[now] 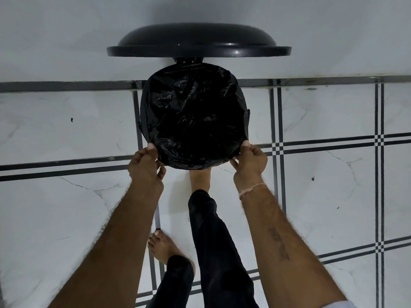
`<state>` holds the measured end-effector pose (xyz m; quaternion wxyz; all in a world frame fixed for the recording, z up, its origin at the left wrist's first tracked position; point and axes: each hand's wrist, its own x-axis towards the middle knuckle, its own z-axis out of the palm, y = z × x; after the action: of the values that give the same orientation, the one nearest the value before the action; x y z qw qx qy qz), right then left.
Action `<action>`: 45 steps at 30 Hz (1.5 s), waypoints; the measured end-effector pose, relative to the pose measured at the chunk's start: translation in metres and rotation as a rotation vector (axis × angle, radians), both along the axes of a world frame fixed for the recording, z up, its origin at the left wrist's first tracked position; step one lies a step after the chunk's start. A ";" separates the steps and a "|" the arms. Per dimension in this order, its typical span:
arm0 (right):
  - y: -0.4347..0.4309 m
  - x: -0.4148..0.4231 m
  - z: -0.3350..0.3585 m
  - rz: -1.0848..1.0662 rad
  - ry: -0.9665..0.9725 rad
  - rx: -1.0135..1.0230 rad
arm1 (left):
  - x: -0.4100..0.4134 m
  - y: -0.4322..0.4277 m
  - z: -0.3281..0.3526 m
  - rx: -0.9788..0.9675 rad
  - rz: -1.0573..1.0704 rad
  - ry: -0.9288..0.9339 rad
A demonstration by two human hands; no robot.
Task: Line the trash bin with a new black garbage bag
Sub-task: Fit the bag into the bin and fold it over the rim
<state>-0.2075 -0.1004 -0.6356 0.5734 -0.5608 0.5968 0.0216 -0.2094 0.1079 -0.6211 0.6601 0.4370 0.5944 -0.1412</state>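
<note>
I look straight down at a round trash bin whose rim and inside are covered by a crinkled black garbage bag [193, 116]. The bin's black lid [198, 42] stands raised against the wall behind it. My left hand [145, 166] pinches the bag's folded edge at the near left of the rim. My right hand [250, 161] grips the bag's edge at the near right. One bare foot [200, 177] reaches under the bin's front, where the pedal is hidden.
White marble-look floor tiles [66, 130] with dark grid lines surround the bin. A white wall [66, 41] runs behind it. My other bare foot [165, 247] stands on the floor below, and dark trouser legs fill the lower middle.
</note>
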 end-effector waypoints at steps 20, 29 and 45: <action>-0.030 0.039 0.009 0.071 -0.018 0.231 | 0.002 0.013 -0.011 -0.200 0.060 -0.044; -0.025 0.047 0.001 -0.048 -0.020 0.440 | 0.016 0.026 -0.018 -0.101 0.039 0.009; -0.023 0.109 0.013 0.406 -0.224 -0.045 | 0.078 0.029 -0.021 0.454 -0.319 -0.321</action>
<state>-0.0988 -0.1239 -0.6228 0.6072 -0.6809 0.4049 0.0610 -0.1309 0.1366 -0.6424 0.6008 0.6775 0.4228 -0.0361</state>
